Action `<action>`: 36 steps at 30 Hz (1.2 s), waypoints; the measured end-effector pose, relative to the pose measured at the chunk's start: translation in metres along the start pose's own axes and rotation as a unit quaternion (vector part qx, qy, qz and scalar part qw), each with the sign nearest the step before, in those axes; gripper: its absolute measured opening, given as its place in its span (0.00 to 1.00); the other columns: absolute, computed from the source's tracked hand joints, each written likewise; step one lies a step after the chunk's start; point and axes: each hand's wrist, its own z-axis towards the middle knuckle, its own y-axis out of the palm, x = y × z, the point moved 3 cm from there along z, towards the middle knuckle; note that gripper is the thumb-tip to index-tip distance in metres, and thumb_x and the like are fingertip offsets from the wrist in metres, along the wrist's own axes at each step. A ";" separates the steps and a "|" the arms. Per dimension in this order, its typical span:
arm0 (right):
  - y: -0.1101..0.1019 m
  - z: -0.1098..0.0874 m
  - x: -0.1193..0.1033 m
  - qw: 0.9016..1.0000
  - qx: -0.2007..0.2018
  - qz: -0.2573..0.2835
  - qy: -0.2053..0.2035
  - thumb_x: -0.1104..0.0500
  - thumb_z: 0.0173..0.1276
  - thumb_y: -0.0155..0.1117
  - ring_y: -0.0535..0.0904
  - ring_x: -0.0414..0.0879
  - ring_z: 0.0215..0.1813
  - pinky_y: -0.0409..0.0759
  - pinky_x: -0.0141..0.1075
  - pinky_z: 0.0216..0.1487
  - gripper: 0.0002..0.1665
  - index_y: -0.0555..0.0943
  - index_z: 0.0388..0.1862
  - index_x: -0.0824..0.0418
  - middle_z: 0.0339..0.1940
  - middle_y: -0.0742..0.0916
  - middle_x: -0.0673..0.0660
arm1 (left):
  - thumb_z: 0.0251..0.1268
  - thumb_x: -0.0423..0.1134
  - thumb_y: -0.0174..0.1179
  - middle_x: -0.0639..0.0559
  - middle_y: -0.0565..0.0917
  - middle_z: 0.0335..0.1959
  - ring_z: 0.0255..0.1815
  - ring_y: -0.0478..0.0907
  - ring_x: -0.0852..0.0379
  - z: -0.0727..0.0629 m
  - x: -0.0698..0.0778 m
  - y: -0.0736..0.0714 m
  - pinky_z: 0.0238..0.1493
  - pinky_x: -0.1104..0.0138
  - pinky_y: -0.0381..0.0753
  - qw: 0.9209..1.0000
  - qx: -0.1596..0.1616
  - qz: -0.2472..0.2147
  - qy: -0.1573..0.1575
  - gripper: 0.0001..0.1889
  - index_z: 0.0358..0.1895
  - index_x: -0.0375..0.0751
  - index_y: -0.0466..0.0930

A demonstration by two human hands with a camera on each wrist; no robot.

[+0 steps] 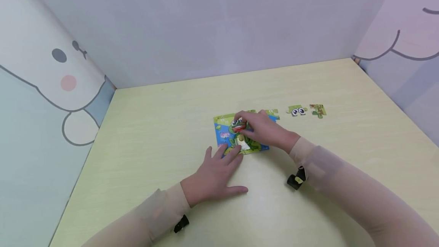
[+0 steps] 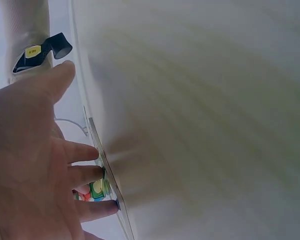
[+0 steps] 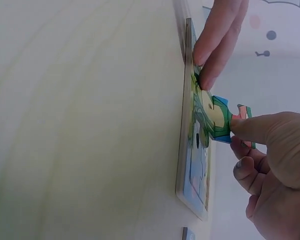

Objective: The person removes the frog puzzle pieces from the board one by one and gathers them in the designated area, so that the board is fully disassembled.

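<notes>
A frog jigsaw puzzle (image 1: 222,129) in a flat board lies on the table, green along its far edge and blue at the sides. My right hand (image 1: 265,128) is over it. Between thumb and fingers it pinches a puzzle piece (image 3: 220,119) with part of the frog's belly and red mouth, tilted up off the board. My left hand (image 1: 214,180) is spread at the near left corner, its fingertips resting on the board's near edge. In the left wrist view these fingers (image 2: 97,209) are straight. Part of the puzzle is hidden behind my right hand.
Right of the board lie a loose piece with frog eyes (image 1: 297,111) and a green-brown piece (image 1: 319,110). A green and blue piece (image 1: 273,113) shows just past my right hand. Walls (image 1: 205,29) bound the table's back and sides.
</notes>
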 end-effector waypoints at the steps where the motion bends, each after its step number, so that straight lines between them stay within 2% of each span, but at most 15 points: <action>1: -0.001 0.000 0.000 1.000 0.001 0.004 -0.004 0.60 0.72 0.72 0.80 0.41 0.32 0.72 0.57 0.62 0.20 0.78 0.60 0.54 0.41 0.91 0.52 | 0.70 0.73 0.55 0.47 0.63 0.84 0.81 0.62 0.31 0.000 0.000 0.001 0.67 0.29 0.68 1.000 -0.003 0.000 0.000 0.45 0.79 0.45 0.67; 4: -0.003 -0.001 -0.001 1.000 0.003 0.013 -0.013 0.60 0.74 0.70 0.79 0.37 0.29 0.73 0.57 0.61 0.16 0.80 0.58 0.54 0.41 0.92 0.52 | 0.70 0.73 0.54 0.48 0.62 0.84 0.81 0.61 0.31 0.001 0.000 0.002 0.67 0.29 0.68 1.000 -0.009 0.003 -0.001 0.45 0.80 0.46 0.67; 8: -0.006 -0.003 -0.001 0.999 -0.001 0.022 -0.025 0.61 0.75 0.69 0.77 0.36 0.27 0.67 0.57 0.62 0.14 0.82 0.56 0.54 0.41 0.92 0.50 | 0.70 0.74 0.54 0.48 0.61 0.85 0.82 0.60 0.31 0.001 0.000 0.003 0.67 0.29 0.69 1.000 -0.014 0.001 -0.003 0.45 0.80 0.46 0.66; 15: -0.010 -0.008 -0.003 0.999 -0.005 0.010 -0.049 0.60 0.74 0.70 0.74 0.35 0.25 0.62 0.45 0.50 0.12 0.84 0.54 0.54 0.43 0.91 0.47 | 0.69 0.74 0.55 0.48 0.61 0.85 0.82 0.59 0.31 0.002 0.000 0.002 0.67 0.29 0.69 1.000 -0.016 -0.005 -0.001 0.45 0.80 0.46 0.67; 20: -0.012 -0.012 -0.007 0.997 0.006 -0.019 -0.079 0.61 0.72 0.71 0.80 0.35 0.32 0.62 0.43 0.49 0.10 0.86 0.50 0.52 0.48 0.92 0.45 | 0.69 0.74 0.54 0.48 0.60 0.85 0.83 0.58 0.31 0.002 0.000 0.002 0.67 0.28 0.68 1.000 -0.024 -0.007 -0.003 0.46 0.80 0.47 0.66; 26: -0.008 -0.018 -0.011 0.985 0.036 -0.090 -0.140 0.62 0.71 0.72 0.89 0.42 0.48 0.67 0.43 0.49 0.11 0.87 0.50 0.52 0.48 0.93 0.47 | 0.69 0.75 0.54 0.47 0.61 0.85 0.82 0.59 0.31 0.002 0.000 0.002 0.67 0.28 0.68 1.000 -0.027 -0.001 -0.002 0.46 0.80 0.47 0.66; 29: -0.007 -0.023 -0.013 0.974 0.056 -0.128 -0.177 0.62 0.69 0.74 0.89 0.44 0.48 0.68 0.42 0.47 0.11 0.88 0.49 0.53 0.46 0.93 0.48 | 0.68 0.75 0.54 0.47 0.61 0.85 0.82 0.59 0.31 0.002 0.000 0.003 0.66 0.28 0.69 1.000 -0.028 -0.001 0.000 0.47 0.80 0.47 0.67; 32: -0.008 -0.027 -0.013 0.966 0.075 -0.142 -0.201 0.62 0.68 0.75 0.88 0.43 0.45 0.67 0.41 0.45 0.10 0.88 0.48 0.54 0.43 0.92 0.48 | 0.68 0.75 0.54 0.48 0.60 0.85 0.83 0.57 0.31 0.003 0.000 0.003 0.67 0.27 0.68 0.999 -0.032 -0.005 -0.001 0.47 0.80 0.48 0.66; 34: -0.010 -0.028 -0.012 0.968 0.083 -0.128 -0.201 0.63 0.68 0.75 0.87 0.42 0.44 0.67 0.40 0.45 0.10 0.87 0.47 0.54 0.43 0.92 0.47 | 0.68 0.75 0.55 0.48 0.60 0.85 0.83 0.58 0.31 0.003 0.000 0.003 0.67 0.28 0.68 1.000 -0.029 -0.005 -0.001 0.46 0.80 0.47 0.67; 36: -0.013 -0.028 -0.009 0.973 0.088 -0.101 -0.190 0.63 0.68 0.75 0.87 0.41 0.43 0.67 0.40 0.46 0.10 0.86 0.47 0.55 0.43 0.92 0.47 | 0.68 0.75 0.55 0.47 0.61 0.85 0.82 0.58 0.31 0.003 0.000 0.003 0.67 0.28 0.68 1.000 -0.026 -0.005 -0.002 0.46 0.79 0.47 0.67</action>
